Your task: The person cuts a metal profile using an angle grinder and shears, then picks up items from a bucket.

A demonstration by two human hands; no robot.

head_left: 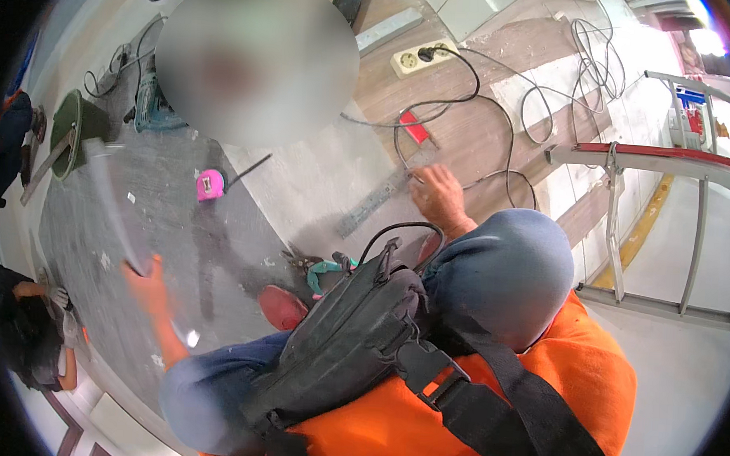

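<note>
A long pale strip (112, 198), smeared by motion, rises from my left hand (147, 283), whose fingers are closed around its lower end. My right hand (438, 196) is low over the floor, fingers curled at the edge of a scuffed metal square (370, 210); its red handle (414, 127) lies just beyond. Between my hands, a pink tape measure (210, 185) rests on grey flooring beside a thin dark rod (250, 171). Green-handled pliers (323, 274) lie close to my shoe, partly hidden by the black bag (343, 326) on my lap.
A white power strip (423, 58) and looping black cable (510, 145) lie ahead on wood-look boards. A metal ladder (657, 165) stands right. At left are a green bucket (75, 126) and a teal power tool (153, 105). Another person (30, 326) works at far left.
</note>
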